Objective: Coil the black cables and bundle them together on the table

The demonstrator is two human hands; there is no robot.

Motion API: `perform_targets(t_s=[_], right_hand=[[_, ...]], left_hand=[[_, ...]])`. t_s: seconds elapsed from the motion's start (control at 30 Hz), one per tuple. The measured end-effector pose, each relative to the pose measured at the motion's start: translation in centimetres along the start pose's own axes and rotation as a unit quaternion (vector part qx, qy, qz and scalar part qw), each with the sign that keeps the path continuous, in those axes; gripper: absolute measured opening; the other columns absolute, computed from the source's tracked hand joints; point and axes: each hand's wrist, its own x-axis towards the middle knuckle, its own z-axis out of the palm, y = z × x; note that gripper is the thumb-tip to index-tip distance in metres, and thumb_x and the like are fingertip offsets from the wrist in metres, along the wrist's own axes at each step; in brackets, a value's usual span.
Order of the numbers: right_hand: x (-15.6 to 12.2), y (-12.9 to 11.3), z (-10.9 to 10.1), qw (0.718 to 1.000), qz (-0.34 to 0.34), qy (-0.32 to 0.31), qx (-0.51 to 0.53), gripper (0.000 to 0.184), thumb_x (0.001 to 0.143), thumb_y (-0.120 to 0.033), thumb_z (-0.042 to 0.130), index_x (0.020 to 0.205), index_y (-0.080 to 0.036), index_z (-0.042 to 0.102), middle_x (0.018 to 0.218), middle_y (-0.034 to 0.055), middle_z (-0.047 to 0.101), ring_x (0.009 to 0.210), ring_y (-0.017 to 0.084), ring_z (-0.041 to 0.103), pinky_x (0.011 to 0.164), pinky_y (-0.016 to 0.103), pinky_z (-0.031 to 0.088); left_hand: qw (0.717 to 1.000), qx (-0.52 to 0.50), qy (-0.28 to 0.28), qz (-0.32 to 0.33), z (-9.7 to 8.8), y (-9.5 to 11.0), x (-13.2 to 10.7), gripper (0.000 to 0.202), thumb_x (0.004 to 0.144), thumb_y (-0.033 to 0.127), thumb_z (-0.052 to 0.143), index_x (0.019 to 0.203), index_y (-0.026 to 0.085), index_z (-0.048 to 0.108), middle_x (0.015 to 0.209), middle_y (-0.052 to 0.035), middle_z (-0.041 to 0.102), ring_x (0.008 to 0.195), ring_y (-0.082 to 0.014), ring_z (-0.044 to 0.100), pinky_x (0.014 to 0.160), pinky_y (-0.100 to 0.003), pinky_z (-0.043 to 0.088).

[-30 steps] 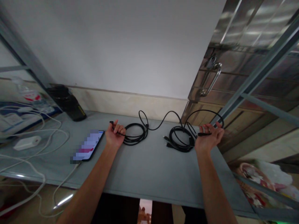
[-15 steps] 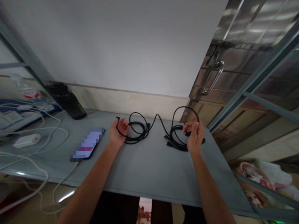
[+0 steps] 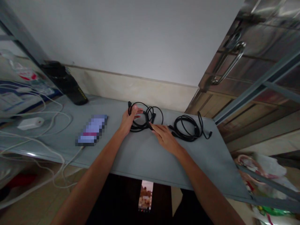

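A coiled black cable (image 3: 138, 128) lies on the grey tabletop with its loops partly spread. My left hand (image 3: 130, 118) grips its left side, thumb and fingers around the strands, and a black plug end sticks up just above that hand. On the coil's right side, the fingertips of my right hand (image 3: 165, 137) are closed on the strands. Another black plug shows at the right of this coil, above my right fingers. A second coiled black cable (image 3: 185, 138) rests to the right of my right hand, untouched, its plug ends lying loose on both sides.
A phone with a blurred screen (image 3: 92, 129) lies left of my hands. Further left are a white adapter (image 3: 30, 123), tangled white cables, a black bottle (image 3: 67, 84) and a clear bottle (image 3: 30, 75). The wall (image 3: 131, 86) stands behind, with metal frame bars at both sides.
My right hand has let go of the right coil and moved left onto the left coil. My left hand has moved slightly right and closed around its strands. The view has shifted slightly.
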Motion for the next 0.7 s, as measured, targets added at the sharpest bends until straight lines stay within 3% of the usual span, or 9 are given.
perform_targets(t_s=[0.13, 0.27, 0.37, 0.53, 0.7], right_hand=[[0.0, -0.1, 0.0, 1.0, -0.016, -0.025, 0.002, 0.055, 0.125, -0.031, 0.044, 0.179, -0.032, 0.045, 0.146, 0.0113, 0.077, 0.129, 0.027, 0.071, 0.118, 0.051, 0.054], [0.1, -0.3, 0.1, 0.998, -0.023, -0.047, -0.035, 0.055, 0.125, -0.032, 0.042, 0.179, -0.027, 0.045, 0.128, 0.0119, 0.077, 0.12, 0.029, 0.069, 0.111, 0.05, 0.055], [0.1, -0.4, 0.3, 0.995, -0.01, -0.066, -0.078, 0.056, 0.124, -0.032, 0.043, 0.18, -0.03, 0.045, 0.115, 0.0103, 0.073, 0.113, 0.029, 0.065, 0.106, 0.048, 0.055], [0.3, -0.3, 0.5, 0.993, -0.01, -0.059, -0.103, 0.053, 0.122, -0.036, 0.053, 0.175, -0.031, 0.052, 0.123, 0.0111, 0.071, 0.118, 0.029, 0.065, 0.113, 0.049, 0.051], [0.5, -0.5, 0.1, 0.994, 0.012, -0.016, -0.107, 0.038, 0.12, -0.031, 0.059, 0.156, -0.025, 0.07, 0.133, 0.0122, 0.075, 0.129, 0.029, 0.066, 0.124, 0.052, 0.043]], left_hand=[[0.998, 0.026, -0.038, 0.039, 0.4, 0.1, -0.8, 0.075, 0.079, 0.054, 0.104, 0.137, 0.019, 0.073, 0.114, -0.0114, 0.085, 0.11, -0.0282, 0.082, 0.094, -0.036, 0.062], [0.997, 0.026, -0.052, 0.043, 0.9, 0.4, -1.4, 0.071, 0.083, 0.041, 0.101, 0.143, 0.017, 0.07, 0.102, -0.0068, 0.084, 0.1, -0.0256, 0.082, 0.099, -0.039, 0.062], [0.998, 0.008, -0.051, 0.023, 1.2, 0.5, -1.4, 0.056, 0.089, 0.034, 0.09, 0.139, 0.015, 0.073, 0.089, -0.0041, 0.081, 0.084, -0.0239, 0.08, 0.088, -0.038, 0.063], [0.993, -0.079, -0.065, -0.053, 1.3, 0.9, -1.2, 0.043, 0.09, 0.025, 0.08, 0.132, 0.013, 0.075, 0.076, 0.0011, 0.069, 0.063, -0.0163, 0.068, 0.064, -0.029, 0.055], [0.969, -0.193, -0.091, -0.126, 1.6, 2.2, -0.9, 0.019, 0.101, 0.025, 0.079, 0.117, 0.016, 0.075, 0.072, 0.0086, 0.05, 0.047, -0.0047, 0.037, 0.055, -0.024, 0.046]])
